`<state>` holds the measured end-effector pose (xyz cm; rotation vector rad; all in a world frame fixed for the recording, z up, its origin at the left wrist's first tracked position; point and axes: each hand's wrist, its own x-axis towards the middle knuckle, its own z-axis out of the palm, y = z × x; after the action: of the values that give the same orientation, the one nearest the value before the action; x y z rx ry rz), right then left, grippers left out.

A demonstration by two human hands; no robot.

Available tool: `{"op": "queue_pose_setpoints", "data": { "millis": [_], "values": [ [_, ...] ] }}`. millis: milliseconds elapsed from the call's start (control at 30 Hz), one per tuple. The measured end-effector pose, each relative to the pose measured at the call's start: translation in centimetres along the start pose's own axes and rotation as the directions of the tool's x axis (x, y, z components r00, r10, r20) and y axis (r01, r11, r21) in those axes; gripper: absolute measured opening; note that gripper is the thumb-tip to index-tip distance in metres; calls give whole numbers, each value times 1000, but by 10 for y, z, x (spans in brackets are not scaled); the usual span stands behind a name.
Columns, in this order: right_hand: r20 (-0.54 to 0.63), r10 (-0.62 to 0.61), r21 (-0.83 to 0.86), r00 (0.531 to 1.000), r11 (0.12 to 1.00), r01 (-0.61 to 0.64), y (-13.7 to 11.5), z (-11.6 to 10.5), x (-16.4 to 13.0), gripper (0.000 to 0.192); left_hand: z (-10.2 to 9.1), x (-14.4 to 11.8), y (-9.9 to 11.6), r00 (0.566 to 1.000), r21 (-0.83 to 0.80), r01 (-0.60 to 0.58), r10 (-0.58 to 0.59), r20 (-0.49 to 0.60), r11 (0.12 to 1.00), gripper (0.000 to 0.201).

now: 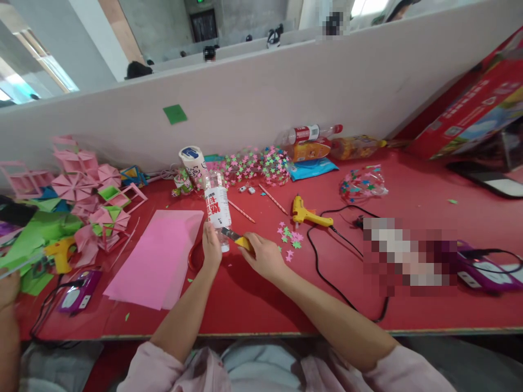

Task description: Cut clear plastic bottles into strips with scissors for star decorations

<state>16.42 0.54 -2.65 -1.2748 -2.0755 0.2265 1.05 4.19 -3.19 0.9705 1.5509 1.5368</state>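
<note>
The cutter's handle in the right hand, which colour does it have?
The cutter's handle is yellow; it shows in the head view.

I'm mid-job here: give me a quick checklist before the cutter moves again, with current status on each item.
1. Bottle steadied: ok; the left hand holds the bottle near its cap end.
2. Cutter in hand: ok; the right hand grips the yellow cutter.
3. Fingers clear of the blade: not ok, I'd say; the left fingers look close to its tip.
4. Blade through the plastic: cannot tell; the tip is at the bottle, but any cut is too small to see.
5. Glue gun out of the way: ok; it lies beyond the right hand, apart from the bottle.
</note>
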Motion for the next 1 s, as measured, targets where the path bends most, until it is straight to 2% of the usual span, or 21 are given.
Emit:
{"op": "queue_pose_setpoints", "data": {
  "millis": [100, 167, 267, 400, 467, 633, 733, 867, 1000],
  "values": [
    [-4, -16, 19, 1000, 1000, 16, -1, -2, -1, 16, 3, 1, -4, 997, -50, 80, -79, 20, 996, 57],
    [3, -8, 39, 1000, 999, 7, -1, -4, 0, 17, 4, 2, -6, 990, -119, 124, -115, 78, 985, 60],
    [44, 69, 107, 997, 992, -74, 1, -7, 3, 16, 5, 3, -7, 980, -138, 167, -149, 134, 976, 63],
    [205, 184, 276, 961, 931, -237, 6, -13, 9, 19, 1, 1, -7, 985, -57, 129, -121, 120, 990, 65],
    [238, 197, 298, 951, 917, -265, 7, -15, 10, 19, -1, 1, -8, 992, -36, 86, -82, 96, 996, 63],
    [151, 86, 130, 985, 986, -106, 5, -15, 6, 11, -1, 1, -7, 978, -36, 143, -136, 158, 989, 65],
    [123, 28, 53, 992, 998, -34, 3, -14, 4, 11, 0, -2, -3, 970, -40, 187, -178, 163, 982, 65],
    [144, 123, 96, 982, 986, -138, -1, -11, 1, 10, -2, -7, 4, 992, -10, 65, -63, 111, 998, 58],
    [195, 236, 266, 952, 922, -283, -9, -5, 0, 12, -2, -13, 6, 994, 105, -102, 97, 44, 989, 67]
  ]
}}
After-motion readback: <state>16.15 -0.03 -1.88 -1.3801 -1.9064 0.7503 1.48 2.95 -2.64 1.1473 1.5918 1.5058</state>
